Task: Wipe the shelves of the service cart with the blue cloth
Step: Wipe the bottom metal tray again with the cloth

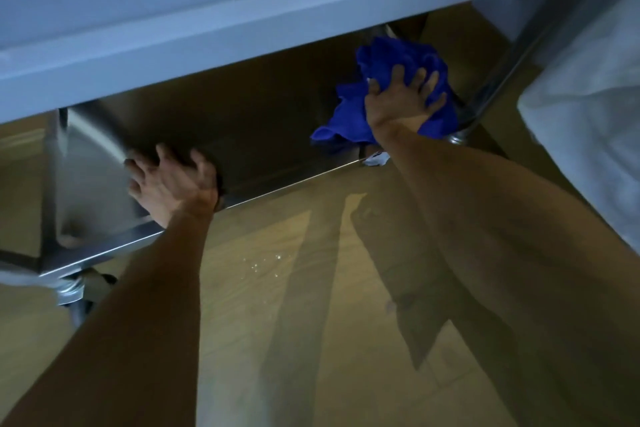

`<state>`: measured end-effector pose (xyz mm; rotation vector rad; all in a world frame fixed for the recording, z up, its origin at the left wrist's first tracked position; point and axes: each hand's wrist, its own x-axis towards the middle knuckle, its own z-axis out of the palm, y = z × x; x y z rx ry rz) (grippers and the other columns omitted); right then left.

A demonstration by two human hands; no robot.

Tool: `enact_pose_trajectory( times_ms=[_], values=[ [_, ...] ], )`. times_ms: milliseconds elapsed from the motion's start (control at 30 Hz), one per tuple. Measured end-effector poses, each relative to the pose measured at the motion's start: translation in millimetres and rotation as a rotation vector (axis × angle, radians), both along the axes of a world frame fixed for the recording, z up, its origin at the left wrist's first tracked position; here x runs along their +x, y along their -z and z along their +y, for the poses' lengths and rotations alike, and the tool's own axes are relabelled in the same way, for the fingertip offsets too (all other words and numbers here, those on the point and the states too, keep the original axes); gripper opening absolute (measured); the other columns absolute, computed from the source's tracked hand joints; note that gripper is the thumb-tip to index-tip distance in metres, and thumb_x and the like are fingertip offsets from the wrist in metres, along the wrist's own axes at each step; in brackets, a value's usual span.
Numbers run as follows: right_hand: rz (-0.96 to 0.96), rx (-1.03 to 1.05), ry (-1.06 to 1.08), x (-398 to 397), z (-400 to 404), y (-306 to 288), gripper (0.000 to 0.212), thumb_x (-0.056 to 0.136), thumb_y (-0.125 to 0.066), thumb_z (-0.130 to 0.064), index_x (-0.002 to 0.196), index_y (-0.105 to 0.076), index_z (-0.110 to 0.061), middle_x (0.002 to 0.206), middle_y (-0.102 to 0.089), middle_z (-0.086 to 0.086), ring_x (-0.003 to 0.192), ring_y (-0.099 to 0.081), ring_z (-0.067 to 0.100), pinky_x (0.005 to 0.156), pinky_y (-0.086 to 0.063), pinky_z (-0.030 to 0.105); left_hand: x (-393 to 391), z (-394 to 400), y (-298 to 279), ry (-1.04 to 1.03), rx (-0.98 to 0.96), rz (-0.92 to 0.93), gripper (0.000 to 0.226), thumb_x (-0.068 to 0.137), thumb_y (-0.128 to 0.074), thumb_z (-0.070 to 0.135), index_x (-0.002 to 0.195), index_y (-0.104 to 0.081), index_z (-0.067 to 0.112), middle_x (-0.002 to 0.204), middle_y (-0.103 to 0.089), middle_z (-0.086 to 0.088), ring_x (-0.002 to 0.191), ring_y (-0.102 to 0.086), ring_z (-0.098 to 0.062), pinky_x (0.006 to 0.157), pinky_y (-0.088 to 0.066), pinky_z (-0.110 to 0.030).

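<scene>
A: Cloth first. What's it look like?

B: One blue cloth (349, 114), saturated royal blue, soft terry-looking, bunched and crumpled with loose folds, not laid flat. A flap trails toward the near edge of the shelf.

A: Where is it?

B: On the bottom shelf (263, 135) of the service cart, right end, just beside the right-hand upright leg (498, 80). Shelf is stainless steel, dim and reflective, with a thin bright front lip.

A: Hands?

B: Two, both bare, forearms bare too. Right hand (401, 100) lies on top of the cloth, palm down, fingers spread and fairly straight, pressing it onto the shelf. Not pinching or bunching it in a fist. Left hand (173, 180) is on the left part of the same shelf, near the front lip, fingers spread and slightly bent, resting on the metal, holding nothing.

A: Hands close together?

B: Well apart, left end versus right end.

A: Counts for the cart?

B: Two shelves visible: the bottom one, and one upper shelf (207, 28) whose pale underside and front edge run across the top. One caster (74, 298) visible at the near left corner. Base of the right leg shows a metal collar; wheel there I can't tell.

A: Anything else?

B: Wooden floor (277, 340), with a scatter of tiny pale specks (263, 262) below the shelf front. One small white scrap (377, 159) at the shelf edge under the right wrist, can't tell what it is. White fabric (588, 135) at far right.
</scene>
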<state>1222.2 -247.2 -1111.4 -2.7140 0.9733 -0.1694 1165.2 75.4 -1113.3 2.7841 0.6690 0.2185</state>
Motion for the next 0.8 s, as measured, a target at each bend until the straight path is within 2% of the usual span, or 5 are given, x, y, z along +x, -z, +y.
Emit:
enact_pose_trajectory(
  times_ms=[167, 400, 500, 633, 800],
  values=[
    [-0.171, 0.034, 0.212, -48.5, 15.1, 5.6, 0.062, 0.093, -0.04, -0.055, 0.148, -0.038, -0.026, 0.162, -0.022, 0.011, 0.151, -0.008, 0.031, 0.115, -0.008, 0.06, 8.3, 1.4, 8.7, 0.016, 0.006, 0.022, 0.07, 0.092, -0.025, 0.056, 0.143, -0.043, 0.012, 0.157, -0.026, -0.018, 0.144, -0.023, -0.038, 0.115, -0.025, -0.054],
    [-0.499, 0.103, 0.15, -71.1, 120.5, 21.2, 0.055, 0.076, -0.059, -0.04, 0.125, -0.062, -0.015, 0.145, -0.047, 0.018, 0.143, -0.029, 0.039, 0.111, -0.024, 0.056, -1.4, -2.4, -7.3, 0.021, -0.014, 0.037, 0.061, 0.101, -0.02, 0.052, 0.145, -0.041, 0.015, 0.161, -0.015, -0.02, 0.149, -0.012, -0.036, 0.116, -0.016, -0.051],
    [-0.492, 0.051, 0.1, -76.3, 151.6, 24.4, 0.054, 0.075, -0.056, -0.042, 0.123, -0.063, -0.017, 0.14, -0.052, 0.016, 0.139, -0.034, 0.036, 0.114, -0.019, 0.056, 2.3, -0.1, -6.0, 0.008, -0.037, 0.038, 0.06, 0.1, -0.023, 0.05, 0.144, -0.044, 0.016, 0.161, -0.017, -0.021, 0.149, -0.012, -0.035, 0.115, -0.017, -0.05],
    [-0.485, -0.049, -0.128, -89.6, 174.8, 29.5, 0.052, 0.078, -0.054, -0.042, 0.122, -0.064, -0.016, 0.135, -0.057, 0.014, 0.134, -0.042, 0.033, 0.114, -0.019, 0.055, 2.5, 1.4, -5.9, -0.015, -0.067, 0.023, 0.057, 0.1, -0.023, 0.048, 0.138, -0.051, 0.016, 0.16, -0.02, -0.019, 0.149, -0.014, -0.033, 0.115, -0.018, -0.049],
    [-0.399, -0.09, -0.27, -96.2, 185.1, 26.6, 0.05, 0.082, -0.047, -0.043, 0.124, -0.06, -0.02, 0.136, -0.055, 0.014, 0.134, -0.041, 0.033, 0.115, -0.018, 0.056, 1.5, 2.7, -8.2, -0.001, -0.08, -0.003, 0.061, 0.1, -0.02, 0.051, 0.135, -0.055, 0.014, 0.16, -0.022, -0.02, 0.149, -0.016, -0.034, 0.115, -0.018, -0.049]
  ],
)
